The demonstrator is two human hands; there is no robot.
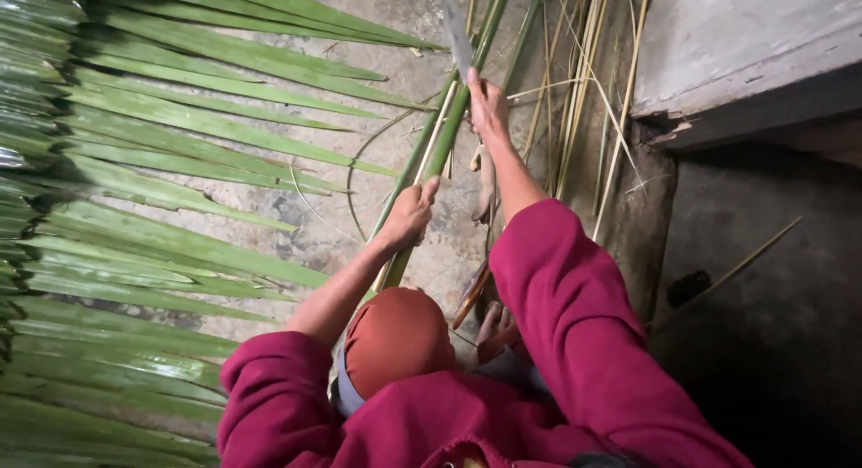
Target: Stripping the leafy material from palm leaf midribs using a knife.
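Observation:
My left hand (410,213) grips a long green palm-frond stalk (449,131) that slants from lower left up to the top middle. Farther up the same stalk, my right hand (488,107) is closed around the handle of a long grey knife blade (454,24), which points up and lies against the stalk. Both arms wear magenta sleeves (575,315). Between them my knee in orange-brown cloth (395,338) is raised, and my bare foot (496,332) rests on the floor below the stalk.
A fan of green palm leaves (153,208) fills the left side over a concrete floor (409,82). Several stripped pale leaf ribs (584,82) lean at the top right beside a grey wall ledge (745,55). Dark shadowed ground (763,279) lies at right.

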